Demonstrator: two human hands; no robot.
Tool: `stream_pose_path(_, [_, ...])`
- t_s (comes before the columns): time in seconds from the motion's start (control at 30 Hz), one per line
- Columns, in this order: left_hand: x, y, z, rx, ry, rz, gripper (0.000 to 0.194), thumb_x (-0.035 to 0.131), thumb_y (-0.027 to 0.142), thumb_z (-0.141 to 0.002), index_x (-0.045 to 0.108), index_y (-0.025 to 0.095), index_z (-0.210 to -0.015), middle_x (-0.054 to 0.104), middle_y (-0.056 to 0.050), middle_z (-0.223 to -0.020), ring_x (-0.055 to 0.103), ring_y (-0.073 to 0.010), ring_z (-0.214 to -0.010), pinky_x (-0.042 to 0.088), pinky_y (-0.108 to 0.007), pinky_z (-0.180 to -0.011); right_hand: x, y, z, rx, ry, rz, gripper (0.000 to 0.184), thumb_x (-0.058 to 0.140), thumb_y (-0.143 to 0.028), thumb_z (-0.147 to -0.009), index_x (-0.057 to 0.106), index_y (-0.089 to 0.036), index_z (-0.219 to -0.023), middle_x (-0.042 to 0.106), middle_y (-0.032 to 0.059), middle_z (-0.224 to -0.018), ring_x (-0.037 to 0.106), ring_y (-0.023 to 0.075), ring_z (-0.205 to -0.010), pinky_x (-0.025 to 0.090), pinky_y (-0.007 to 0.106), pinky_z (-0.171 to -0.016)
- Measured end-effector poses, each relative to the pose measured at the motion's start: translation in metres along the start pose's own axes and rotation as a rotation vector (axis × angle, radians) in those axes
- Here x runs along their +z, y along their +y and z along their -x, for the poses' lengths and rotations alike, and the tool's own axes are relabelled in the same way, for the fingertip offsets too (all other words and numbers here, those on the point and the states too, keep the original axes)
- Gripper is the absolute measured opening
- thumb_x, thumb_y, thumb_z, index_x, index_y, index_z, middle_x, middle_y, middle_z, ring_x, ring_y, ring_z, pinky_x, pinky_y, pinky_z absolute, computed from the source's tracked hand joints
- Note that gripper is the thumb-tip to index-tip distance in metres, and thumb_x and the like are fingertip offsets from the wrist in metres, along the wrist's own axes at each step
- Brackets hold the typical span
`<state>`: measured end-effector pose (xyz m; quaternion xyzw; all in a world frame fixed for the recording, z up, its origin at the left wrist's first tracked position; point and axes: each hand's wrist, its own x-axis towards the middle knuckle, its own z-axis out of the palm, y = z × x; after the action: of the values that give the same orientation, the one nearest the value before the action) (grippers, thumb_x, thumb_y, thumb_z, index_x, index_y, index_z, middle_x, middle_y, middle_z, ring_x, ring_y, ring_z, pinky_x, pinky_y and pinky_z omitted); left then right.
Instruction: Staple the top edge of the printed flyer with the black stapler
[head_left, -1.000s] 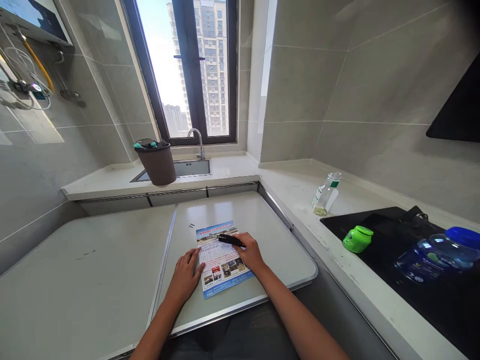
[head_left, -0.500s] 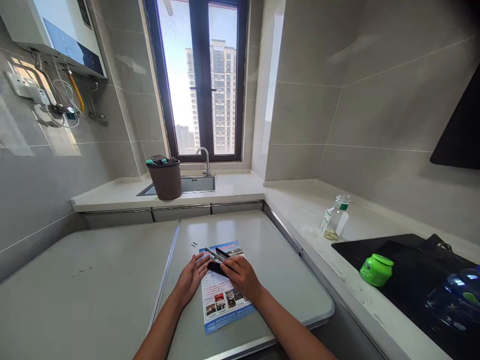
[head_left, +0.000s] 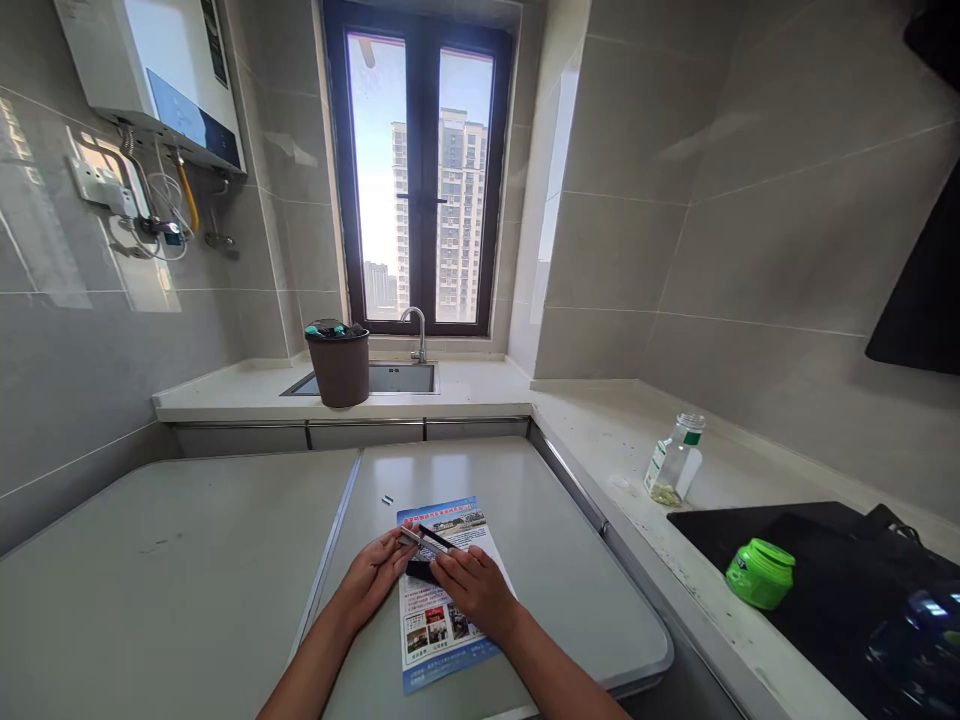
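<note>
An opened stapler (head_left: pixel 424 541), with black parts and a silver metal rail, is held just above a printed leaflet (head_left: pixel 429 612). My right hand (head_left: pixel 474 592) grips its rear end, fingers and thumb closed around it. At the front end, the fingers of my left hand (head_left: pixel 373 580) are closed on the stapler's tip, palm turned partly up. Part of the stapler's body is hidden by both hands. Two small silver staple strips (head_left: pixel 387 499) lie on the white board beyond the leaflet's top left corner.
The white board surface (head_left: pixel 225 560) has a metal seam left of my hands. A brown bucket (head_left: pixel 339 370) stands by the sink (head_left: pixel 401 378). On the right counter are a glass jar (head_left: pixel 675 462), a green jar (head_left: pixel 760 573) and a black cooktop (head_left: pixel 795 520).
My view has tilted slightly upward. My left hand has turned more palm-up at the stapler's front, and the stapler's parts sit at a changed angle in my right hand.
</note>
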<state>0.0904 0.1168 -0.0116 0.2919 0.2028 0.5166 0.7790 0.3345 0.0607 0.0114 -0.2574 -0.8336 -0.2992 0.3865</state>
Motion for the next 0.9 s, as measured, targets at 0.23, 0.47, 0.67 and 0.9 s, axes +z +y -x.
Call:
stream_pose_path(0.23, [-0.005, 0.008, -0.008, 0.288, 0.35, 0.119, 0.032, 0.054, -0.005, -0.089, 0.074, 0.01, -0.11, 0.076, -0.017, -0.118, 0.074, -0.0233, -0.113, 0.059, -0.034, -0.105, -0.001, 0.013, 0.006, 0.522, 0.09, -0.295, 0.046, 0.05, -0.002, -0.077, 0.065, -0.021, -0.116, 0.074, 0.0077, -0.109, 0.066, 0.026, -0.103, 0.047, 0.045, -0.095])
stream_pose_path(0.47, [0.006, 0.011, -0.004, 0.279, 0.301, 0.061, 0.029, 0.066, -0.001, -0.087, 0.074, 0.01, -0.113, 0.076, -0.014, -0.105, 0.077, -0.0194, -0.09, 0.065, -0.03, -0.088, 0.009, 0.022, 0.018, 0.913, -0.044, -0.542, 0.043, 0.061, -0.008, -0.068, 0.072, -0.024, -0.107, 0.076, 0.0066, -0.106, 0.07, 0.0275, -0.103, 0.054, 0.04, -0.094])
stream_pose_path(0.67, [0.015, 0.007, 0.004, 0.245, 0.207, -0.114, 0.034, 0.092, 0.028, -0.073, 0.076, 0.01, -0.098, 0.072, -0.005, -0.082, 0.058, -0.0069, -0.054, 0.053, -0.018, -0.054, 0.014, 0.016, 0.015, 1.0, -0.132, -0.589, 0.037, 0.064, -0.008, -0.061, 0.073, -0.023, -0.093, 0.077, 0.0012, -0.09, 0.073, 0.0231, -0.084, 0.056, 0.029, -0.075])
stream_pose_path(0.9, [0.017, -0.002, 0.006, 0.213, 0.085, -0.372, 0.04, 0.092, 0.045, -0.071, 0.076, 0.014, -0.09, 0.071, -0.005, -0.074, 0.045, -0.004, -0.044, 0.032, -0.018, -0.046, 0.024, 0.01, 0.015, 0.878, 0.045, -0.411, 0.026, 0.064, -0.012, -0.068, 0.063, -0.025, -0.09, 0.074, 0.0022, -0.083, 0.073, 0.0262, -0.074, 0.055, 0.032, -0.065])
